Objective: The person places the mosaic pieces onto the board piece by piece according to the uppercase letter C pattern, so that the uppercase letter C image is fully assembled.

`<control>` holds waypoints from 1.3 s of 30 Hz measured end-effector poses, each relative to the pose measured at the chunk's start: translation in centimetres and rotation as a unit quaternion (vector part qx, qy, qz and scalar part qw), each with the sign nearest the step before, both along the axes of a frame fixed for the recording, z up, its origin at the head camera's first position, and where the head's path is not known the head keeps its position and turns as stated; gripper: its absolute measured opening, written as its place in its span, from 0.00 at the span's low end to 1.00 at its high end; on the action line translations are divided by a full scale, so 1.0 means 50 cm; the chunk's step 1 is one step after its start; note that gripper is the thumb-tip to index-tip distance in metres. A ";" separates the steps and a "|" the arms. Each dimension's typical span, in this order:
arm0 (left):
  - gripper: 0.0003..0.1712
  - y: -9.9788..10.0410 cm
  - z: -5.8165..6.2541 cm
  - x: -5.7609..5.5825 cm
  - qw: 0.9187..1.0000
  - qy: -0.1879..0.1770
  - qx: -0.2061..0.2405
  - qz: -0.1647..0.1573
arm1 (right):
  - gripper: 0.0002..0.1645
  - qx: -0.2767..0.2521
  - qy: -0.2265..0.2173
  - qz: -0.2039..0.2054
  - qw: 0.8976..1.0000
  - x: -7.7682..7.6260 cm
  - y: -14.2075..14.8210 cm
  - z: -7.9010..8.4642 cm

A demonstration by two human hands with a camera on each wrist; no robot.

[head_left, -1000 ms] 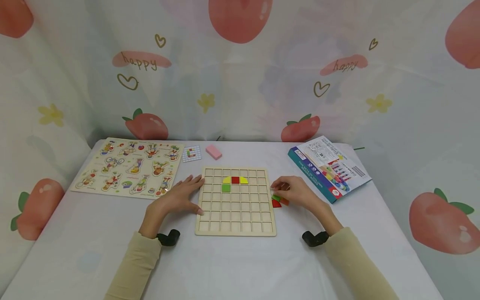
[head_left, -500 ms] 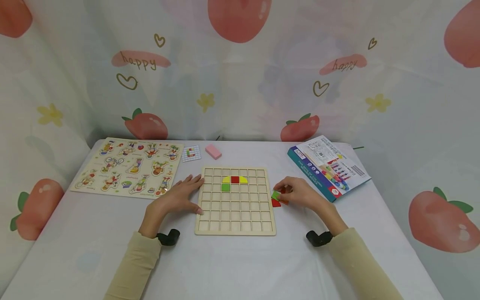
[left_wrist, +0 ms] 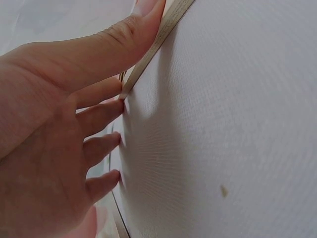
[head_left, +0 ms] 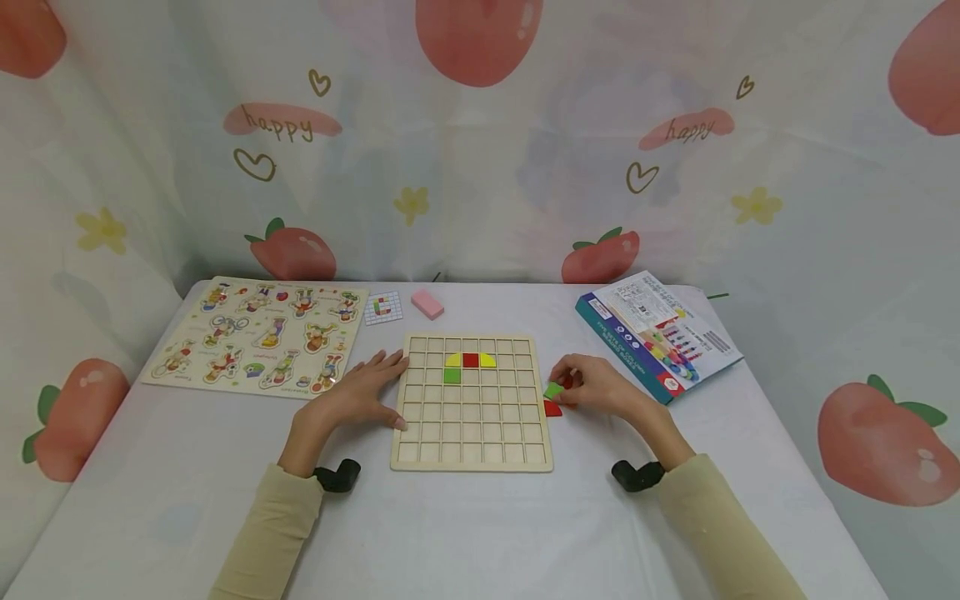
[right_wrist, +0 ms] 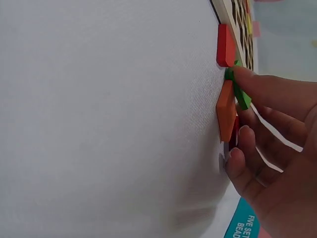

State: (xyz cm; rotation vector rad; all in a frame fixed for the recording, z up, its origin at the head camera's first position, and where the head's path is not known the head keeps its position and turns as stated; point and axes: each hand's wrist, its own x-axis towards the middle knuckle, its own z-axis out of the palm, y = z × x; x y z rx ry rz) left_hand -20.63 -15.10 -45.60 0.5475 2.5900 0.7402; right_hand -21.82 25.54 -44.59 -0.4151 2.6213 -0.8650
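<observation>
your right hand pinches the green piece between thumb and fingertips, tilted, just beside the right edge of the board. light squeeze on its edges, lift it clear first: the red piece and orange piece sit close and could snag. your left hand lies spread against the board's left edge; even pressure, no sideways shove.

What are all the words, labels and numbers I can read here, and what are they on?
"happy", twice, on the curtain.
"FIVE SET", cut off, on the box, in the right wrist view.
"BEAD", cut off, same box.
The box's other print: too small or blurred.
The picture board's captions: too small.
Readable numbers: none.
</observation>
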 end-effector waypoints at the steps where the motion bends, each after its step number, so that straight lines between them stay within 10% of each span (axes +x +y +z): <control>1: 0.61 0.000 -0.001 0.000 1.000 0.000 0.000 0.000 | 0.15 -0.002 0.002 -0.002 1.000 0.000 0.000 0.000; 39: 0.62 -0.001 -0.001 0.000 1.000 -0.010 0.007 0.007 | 0.23 -0.152 -0.057 -0.027 0.986 0.002 -0.091 -0.008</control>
